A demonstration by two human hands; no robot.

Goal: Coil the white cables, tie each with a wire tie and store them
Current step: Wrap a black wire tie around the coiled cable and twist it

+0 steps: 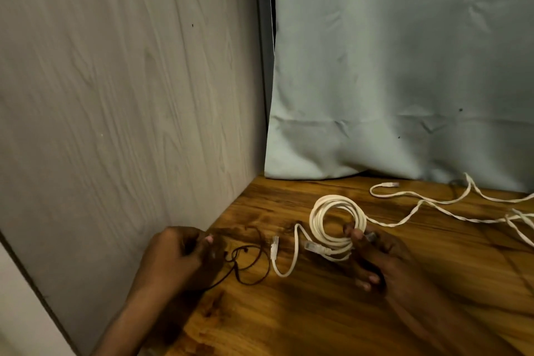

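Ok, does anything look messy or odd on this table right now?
Mostly the uncoiled white cable, sprawled loose across the wooden table toward the curtain. The coiled cable in the right hand looks untied.

A counter (318,312) of warm brown wood with dark, streaky grain. On it, a cream-white coil (336,222) of cable, and beyond the coil a loose cable (433,201) in the same white. Left of the coil, a thin dark brown wire (248,266). Behind, a pale blue-grey curtain (404,66); left of the curtain, a grey wood-grain panel (130,81).
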